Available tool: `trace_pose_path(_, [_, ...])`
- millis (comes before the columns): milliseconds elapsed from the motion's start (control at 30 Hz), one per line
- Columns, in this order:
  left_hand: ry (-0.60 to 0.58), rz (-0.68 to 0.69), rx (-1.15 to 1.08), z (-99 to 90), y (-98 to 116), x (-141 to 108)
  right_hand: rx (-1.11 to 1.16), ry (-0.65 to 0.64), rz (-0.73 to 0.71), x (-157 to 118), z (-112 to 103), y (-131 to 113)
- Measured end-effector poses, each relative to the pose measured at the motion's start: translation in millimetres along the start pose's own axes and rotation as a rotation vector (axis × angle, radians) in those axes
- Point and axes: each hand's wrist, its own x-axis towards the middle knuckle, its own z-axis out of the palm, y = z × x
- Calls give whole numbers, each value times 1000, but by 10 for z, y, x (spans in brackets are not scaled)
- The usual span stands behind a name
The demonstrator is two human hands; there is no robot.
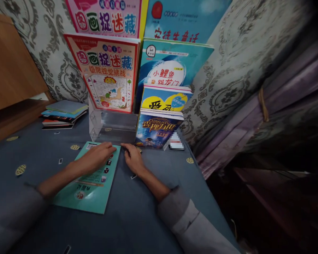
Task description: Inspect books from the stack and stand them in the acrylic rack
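Observation:
A teal book [98,197] lies flat on the blue cloth, its printed text upside down to me and a barcode at its far left corner. My left hand [95,158] rests on the far part of its cover, fingers stretched out and lying flat. Just right of the book's far right corner is my right hand [134,158], its fingers partly spread with nothing visible in them. Its index fingertip is close to the front edge of a clear tiered stand [116,132]; whether it touches is hard to tell.
The stand holds an orange-red book [113,77], a pink book [106,17], a teal-blue book [175,63], a yellow-blue book [159,100] and a dark blue book [156,128]. Several thin books [65,114] lie stacked at left. A wooden board [13,63] and purple curtain [228,134] flank the surface.

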Motion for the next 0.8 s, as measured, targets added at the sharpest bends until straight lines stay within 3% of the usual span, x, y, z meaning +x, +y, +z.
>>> trace_pose_path(100, [20,-16,113,185,43,145,-11,8,43,10,5,-5])
trace_pose_path(267, [126,-79,128,387,-21,147,-17,-6,77,20,7,-27])
trace_pose_path(533, [262,-54,-16,455,-99,153,83,-19,97,24,-36,-88])
trace_pose_path(800, [246,-110,-210,447,-141,196,530,53,258,70,33,-64])
